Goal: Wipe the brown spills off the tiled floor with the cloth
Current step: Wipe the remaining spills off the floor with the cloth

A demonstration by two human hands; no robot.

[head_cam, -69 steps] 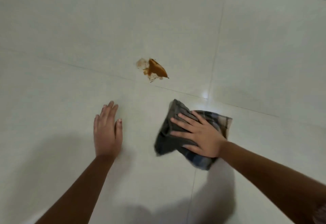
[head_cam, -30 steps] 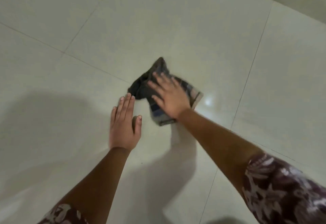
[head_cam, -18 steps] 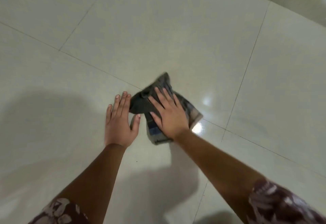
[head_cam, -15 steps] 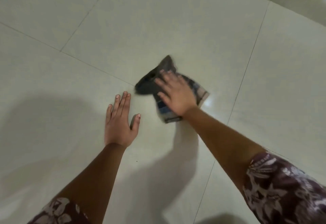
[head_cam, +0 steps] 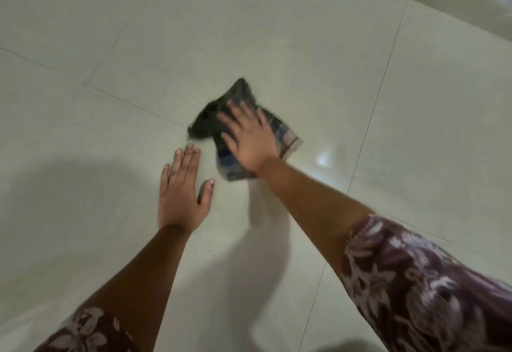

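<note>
Kneeling over a pale tiled floor (head_cam: pixel 304 47), a person presses a dark checked cloth (head_cam: pixel 285 137) flat under the right hand (head_cam: pixel 249 141), fingers spread straight across it, likely to scrub where the spill lies (no brown shows around the cloth). Just beside it, not touching, the left hand (head_cam: pixel 181 191) lies flat and empty on the tile, seemingly bracing the body.
</note>
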